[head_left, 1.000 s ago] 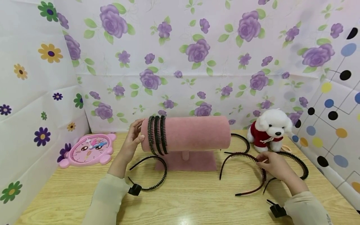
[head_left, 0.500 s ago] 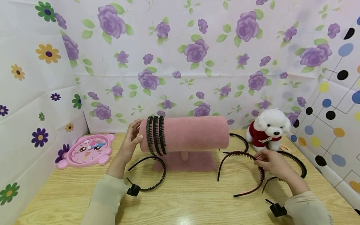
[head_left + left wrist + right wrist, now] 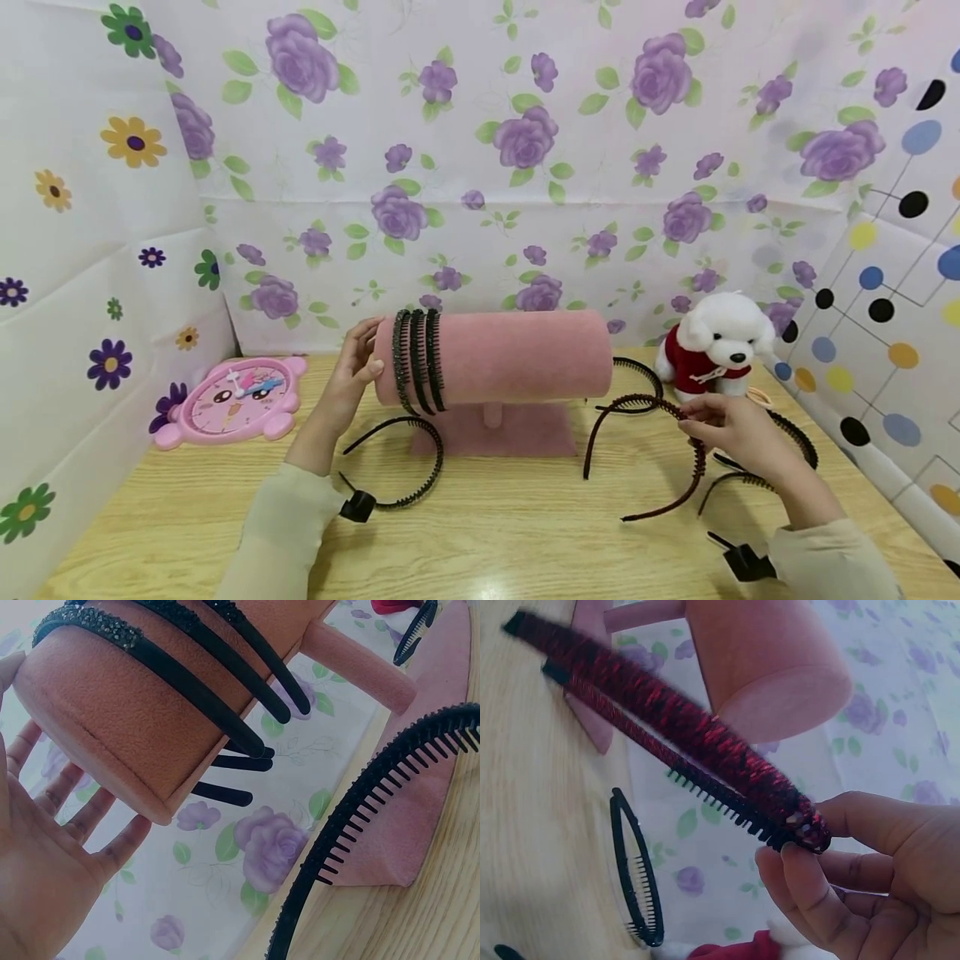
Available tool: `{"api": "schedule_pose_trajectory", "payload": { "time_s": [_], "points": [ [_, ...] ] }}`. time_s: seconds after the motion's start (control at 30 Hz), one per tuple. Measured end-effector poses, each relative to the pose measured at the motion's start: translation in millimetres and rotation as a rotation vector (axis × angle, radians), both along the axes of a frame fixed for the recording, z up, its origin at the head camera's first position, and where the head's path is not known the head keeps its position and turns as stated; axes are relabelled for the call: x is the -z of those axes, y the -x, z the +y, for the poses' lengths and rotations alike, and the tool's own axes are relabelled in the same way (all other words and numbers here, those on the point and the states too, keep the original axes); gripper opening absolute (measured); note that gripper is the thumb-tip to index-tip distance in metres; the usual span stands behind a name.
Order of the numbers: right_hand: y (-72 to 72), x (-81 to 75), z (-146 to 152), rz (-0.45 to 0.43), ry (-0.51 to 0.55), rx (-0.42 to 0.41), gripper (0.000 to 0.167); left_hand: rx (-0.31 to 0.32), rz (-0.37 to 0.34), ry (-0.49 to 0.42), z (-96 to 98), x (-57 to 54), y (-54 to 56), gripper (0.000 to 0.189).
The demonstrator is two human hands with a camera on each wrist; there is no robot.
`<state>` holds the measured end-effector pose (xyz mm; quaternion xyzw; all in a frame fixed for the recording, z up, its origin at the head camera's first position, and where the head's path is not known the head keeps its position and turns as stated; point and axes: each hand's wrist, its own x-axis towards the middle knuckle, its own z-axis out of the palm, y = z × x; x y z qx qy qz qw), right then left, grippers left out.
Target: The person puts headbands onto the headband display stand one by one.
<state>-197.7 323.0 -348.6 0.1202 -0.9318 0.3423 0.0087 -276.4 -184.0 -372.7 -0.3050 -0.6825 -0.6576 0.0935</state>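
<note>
A pink padded headband stand (image 3: 525,354) stands on the table in the head view. My left hand (image 3: 348,379) holds its left end, thumb in front and fingers reaching round behind. Three dark headbands (image 3: 195,690) sit side by side round the roll near that hand; one has a glittery stone section. My right hand (image 3: 738,429) pinches a dark red glittery toothed headband (image 3: 697,731) between thumb and fingers, to the right of the stand. The red headband is tilted with its open ends toward the left.
A black toothed headband (image 3: 431,479) lies before the stand's pink base (image 3: 525,429). Other black headbands lie behind the stand's right end (image 3: 660,379) and under my right arm (image 3: 806,442). A white toy dog (image 3: 723,342) and a pink clock (image 3: 240,400) stand at either side.
My right hand has raised and turned the red headband slightly; its upper arc now overlaps the black headband behind it in the head view. The left hand stays on the stand's end.
</note>
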Motion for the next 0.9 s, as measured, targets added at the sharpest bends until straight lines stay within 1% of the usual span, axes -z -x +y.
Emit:
{"api": "schedule_pose_trajectory", "payload": {
  "time_s": [0.1, 0.2, 0.27, 0.37, 0.43, 0.5, 0.67, 0.73, 0.9],
  "points": [
    [-1.3, -5.8, 0, -0.007, 0.007, 0.015, 0.03, -0.006, -0.01, 0.005, 0.2, 0.8, 0.9, 0.055],
    [-0.9, -12.5, -1, -0.001, 0.022, 0.003, 0.028, -0.018, -0.014, 0.009, 0.2, 0.9, 0.6, 0.056],
    [-0.4, -17.4, -3, 0.019, 0.034, -0.017, 0.027, -0.022, -0.014, 0.012, 0.1, 0.8, 0.1, 0.056],
    [0.2, -25.6, -5, 0.061, 0.022, -0.033, 0.027, -0.023, -0.011, 0.016, 0.2, 0.8, -0.1, 0.056],
    [0.5, -31.9, -7, 0.101, -0.007, -0.03, 0.029, -0.022, -0.01, 0.018, -0.1, 1.2, 0.2, 0.056],
    [0.7, -38.7, -10, 0.122, -0.042, -0.013, 0.032, -0.019, -0.009, 0.015, -0.3, 1.6, 0.9, 0.056],
    [1.5, -56.7, -18, 0.122, -0.096, 0.017, 0.042, -0.008, -0.01, 0.009, -0.5, 2.3, 1.6, 0.057],
    [2.1, -63.3, -22, 0.136, -0.124, 0.025, 0.045, -0.006, -0.009, 0.009, -0.7, 2.4, 1.7, 0.057],
    [5.7, -77.6, -33, 0.189, -0.183, 0.035, 0.044, -0.005, -0.005, 0.01, -1.3, 2.4, 2.1, 0.058]
  ]
}}
